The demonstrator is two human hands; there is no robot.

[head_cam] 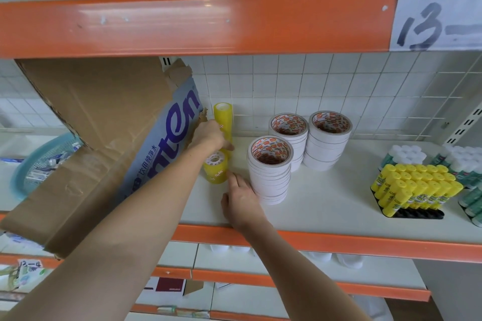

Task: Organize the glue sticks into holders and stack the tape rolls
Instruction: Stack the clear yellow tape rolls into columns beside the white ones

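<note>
Two bare arms reaching onto white shelf with orange front rail. Left hand at 11 o'clock of shelf centre, fingers curled around tall yellow tape stack standing upright near tiled back wall. Short yellow tape stack just in front of it, at 6 o'clock from the tall one, white core facing up, partly under left wrist. Right hand at 5 o'clock from short stack, resting flat on shelf, fingers relaxed, gripping nothing; forefinger tip at short stack's base, contact unclear. Side of right hand against near white tape stack. Two more white tape stacks at 1 o'clock from that one, side by side, close together. Yellow glue sticks at 3 o'clock, packed leaning in black holder. White-capped green glue sticks behind and right of those. Tilted cardboard box at 9 o'clock, touching left forearm area. Blue basket further left. Paper label reading "13-" on upper rail at 1 o'clock.
</note>
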